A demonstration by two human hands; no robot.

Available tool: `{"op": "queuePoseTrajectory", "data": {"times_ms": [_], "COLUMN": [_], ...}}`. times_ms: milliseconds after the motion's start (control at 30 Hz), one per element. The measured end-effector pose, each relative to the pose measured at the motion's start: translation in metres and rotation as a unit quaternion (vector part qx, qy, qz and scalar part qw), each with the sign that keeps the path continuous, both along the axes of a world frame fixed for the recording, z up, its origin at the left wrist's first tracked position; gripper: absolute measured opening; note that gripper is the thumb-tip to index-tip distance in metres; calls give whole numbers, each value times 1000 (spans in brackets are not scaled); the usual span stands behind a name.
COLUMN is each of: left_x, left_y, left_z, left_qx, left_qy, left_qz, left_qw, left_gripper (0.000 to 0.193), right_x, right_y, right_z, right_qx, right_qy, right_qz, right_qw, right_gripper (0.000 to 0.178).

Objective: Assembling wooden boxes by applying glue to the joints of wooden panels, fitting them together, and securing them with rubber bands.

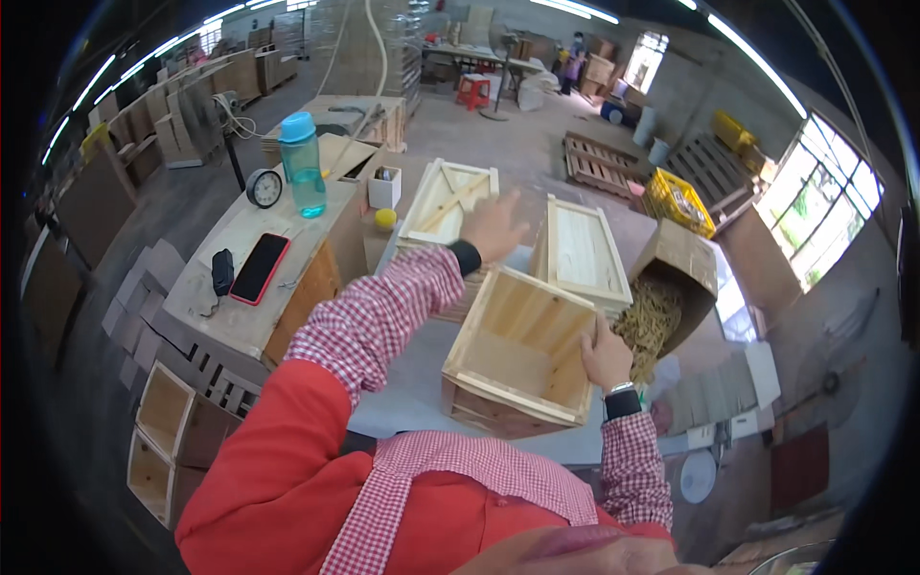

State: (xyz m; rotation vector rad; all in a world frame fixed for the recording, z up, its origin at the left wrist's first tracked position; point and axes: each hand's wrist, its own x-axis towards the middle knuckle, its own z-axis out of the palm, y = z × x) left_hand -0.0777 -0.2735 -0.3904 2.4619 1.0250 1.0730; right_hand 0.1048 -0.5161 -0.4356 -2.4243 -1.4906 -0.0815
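Currently, an open-topped wooden box (503, 366), left of the right hand (607, 356), is gripped by it at the rim; the blurred left hand (494, 228) is held fingers outstretched, beside a braced wooden panel (444, 201).

An open box of pale wood (532, 321) stands at the centre of the frame, its right-hand rim held by the right hand (608, 356). Above it, the left hand (494, 228) is blurred, fingers extended, in front of a pale wooden panel with crossed braces (447, 199). A framed pale wooden panel (585, 249) sits right of centre, beside a tilted brown cardboard carton (685, 257) of yellowish strips (652, 321). At left, a pale worktop (321, 240) bears a translucent blue bottle (305, 174) and a red-edged black phone (260, 269).
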Motion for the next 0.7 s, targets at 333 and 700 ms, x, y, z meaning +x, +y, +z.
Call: {"op": "queuePoseTrajectory", "data": {"times_ms": [333,700], "left_x": [101,22], "left_y": [64,216], "left_z": [154,266], "left_qx": [-245,363], "left_qy": [-135,426], "left_qz": [-259,-113], "left_qw": [924,821], "left_gripper": [57,22], "right_x": [2,6], "right_y": [-7,-6], "right_z": [4,-11], "right_qx": [-13,15], "right_qy": [0,-7], "right_qz": [-1,12], "right_qw": [1000,1000], "right_gripper": [60,57]}}
